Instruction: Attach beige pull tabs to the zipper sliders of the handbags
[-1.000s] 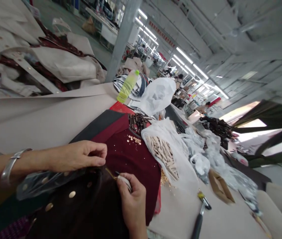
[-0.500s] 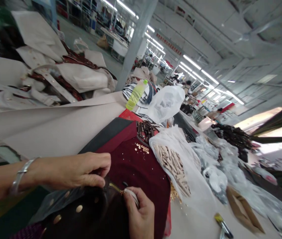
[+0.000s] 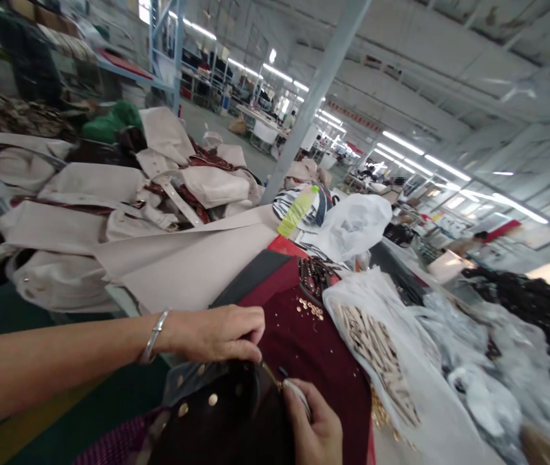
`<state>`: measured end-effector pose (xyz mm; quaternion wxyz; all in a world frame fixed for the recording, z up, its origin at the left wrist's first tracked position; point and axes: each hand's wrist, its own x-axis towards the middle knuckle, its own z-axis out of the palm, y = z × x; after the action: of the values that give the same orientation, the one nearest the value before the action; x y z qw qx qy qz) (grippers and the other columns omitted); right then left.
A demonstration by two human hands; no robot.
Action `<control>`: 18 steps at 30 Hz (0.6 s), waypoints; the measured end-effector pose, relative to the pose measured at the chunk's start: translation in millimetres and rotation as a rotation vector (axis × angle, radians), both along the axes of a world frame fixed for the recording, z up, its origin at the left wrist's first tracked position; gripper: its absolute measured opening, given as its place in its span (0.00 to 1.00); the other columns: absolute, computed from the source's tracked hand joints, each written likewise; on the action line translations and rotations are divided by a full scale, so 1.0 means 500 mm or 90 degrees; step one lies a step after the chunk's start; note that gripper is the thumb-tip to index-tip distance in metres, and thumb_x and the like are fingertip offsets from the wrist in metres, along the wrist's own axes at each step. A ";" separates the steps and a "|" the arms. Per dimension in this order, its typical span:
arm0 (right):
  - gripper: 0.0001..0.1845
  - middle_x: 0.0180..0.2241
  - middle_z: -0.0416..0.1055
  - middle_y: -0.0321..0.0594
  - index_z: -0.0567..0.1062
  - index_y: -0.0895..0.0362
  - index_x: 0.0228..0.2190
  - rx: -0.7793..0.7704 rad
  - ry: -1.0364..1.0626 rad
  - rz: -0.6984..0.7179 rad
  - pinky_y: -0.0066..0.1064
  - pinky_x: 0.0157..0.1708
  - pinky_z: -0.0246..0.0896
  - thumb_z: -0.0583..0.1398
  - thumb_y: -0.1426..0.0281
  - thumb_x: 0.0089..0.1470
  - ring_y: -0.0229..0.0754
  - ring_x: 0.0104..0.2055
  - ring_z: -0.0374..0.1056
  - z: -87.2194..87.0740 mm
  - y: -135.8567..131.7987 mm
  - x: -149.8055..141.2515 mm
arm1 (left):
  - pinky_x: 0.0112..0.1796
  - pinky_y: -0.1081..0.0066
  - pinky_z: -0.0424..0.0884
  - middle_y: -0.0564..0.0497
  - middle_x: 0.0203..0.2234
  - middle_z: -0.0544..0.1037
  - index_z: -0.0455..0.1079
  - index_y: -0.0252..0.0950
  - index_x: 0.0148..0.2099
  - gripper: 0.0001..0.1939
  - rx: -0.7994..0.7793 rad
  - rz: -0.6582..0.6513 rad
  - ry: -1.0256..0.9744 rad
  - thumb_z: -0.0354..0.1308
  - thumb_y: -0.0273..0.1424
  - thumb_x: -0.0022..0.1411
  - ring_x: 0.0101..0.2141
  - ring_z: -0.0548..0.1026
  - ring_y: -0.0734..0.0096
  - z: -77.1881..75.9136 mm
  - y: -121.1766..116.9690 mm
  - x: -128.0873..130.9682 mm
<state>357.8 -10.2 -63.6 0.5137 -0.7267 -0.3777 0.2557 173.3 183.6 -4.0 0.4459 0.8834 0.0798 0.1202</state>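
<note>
My left hand [image 3: 219, 332], a silver bangle on its wrist, is closed in a pinch on the edge of a dark brown garment [image 3: 229, 423] with gold buttons. My right hand [image 3: 314, 429] is closed round a small light-handled tool [image 3: 298, 395] whose gold tip meets the garment's edge just below my left fingers. Under both lies a maroon cloth [image 3: 313, 352] scattered with small gold studs [image 3: 309, 307].
An open white bag of pale wooden toggles [image 3: 376, 339] lies to the right, with more plastic bags [image 3: 488, 381] beyond. A yellow-green bottle [image 3: 295, 212] and a white bag [image 3: 352, 223] stand behind. Beige and maroon coats [image 3: 110, 206] are heaped at left; a pillar [image 3: 318, 90] rises behind.
The view has swung left and up, so the hands sit lower and further right. Both hands keep their grips on the garment and the tool; the pliers on the table have left the view.
</note>
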 end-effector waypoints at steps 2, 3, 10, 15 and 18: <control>0.23 0.30 0.78 0.40 0.81 0.56 0.31 -0.004 0.010 0.032 0.26 0.34 0.65 0.64 0.48 0.53 0.43 0.33 0.71 0.017 -0.001 0.003 | 0.34 0.71 0.59 0.52 0.33 0.69 0.61 0.36 0.36 0.15 0.024 0.031 -0.008 0.55 0.42 0.68 0.32 0.65 0.69 0.017 0.005 0.011; 0.22 0.30 0.78 0.40 0.81 0.56 0.32 -0.017 0.007 0.045 0.26 0.35 0.65 0.64 0.49 0.54 0.43 0.33 0.71 0.024 -0.002 0.004 | 0.34 0.70 0.59 0.51 0.33 0.69 0.61 0.36 0.36 0.15 0.035 0.054 -0.015 0.54 0.43 0.68 0.32 0.65 0.68 0.026 0.010 0.020; 0.19 0.30 0.78 0.40 0.81 0.57 0.33 -0.033 -0.013 0.058 0.28 0.35 0.65 0.62 0.53 0.56 0.44 0.34 0.71 0.046 -0.001 0.005 | 0.35 0.69 0.61 0.51 0.29 0.73 0.66 0.35 0.35 0.11 0.085 0.168 -0.004 0.56 0.38 0.65 0.31 0.68 0.67 0.011 0.068 0.125; 0.18 0.30 0.77 0.39 0.81 0.58 0.33 -0.044 0.026 0.056 0.27 0.34 0.64 0.64 0.55 0.55 0.41 0.33 0.69 0.043 -0.006 0.010 | 0.50 0.64 0.63 0.43 0.43 0.76 0.72 0.33 0.43 0.10 0.071 0.166 -0.008 0.54 0.33 0.64 0.44 0.72 0.60 -0.009 0.051 0.148; 0.19 0.30 0.77 0.39 0.81 0.58 0.34 -0.046 0.044 0.060 0.28 0.33 0.64 0.64 0.54 0.55 0.41 0.33 0.69 0.045 -0.009 0.012 | 0.47 0.67 0.67 0.47 0.41 0.78 0.73 0.34 0.45 0.15 -0.034 0.146 -0.034 0.51 0.38 0.68 0.41 0.74 0.64 0.025 0.009 0.121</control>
<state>363.7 -14.9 -41.4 0.4874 -0.7171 -0.3840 0.3175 234.0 187.9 8.7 0.4547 0.8526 0.1717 0.1922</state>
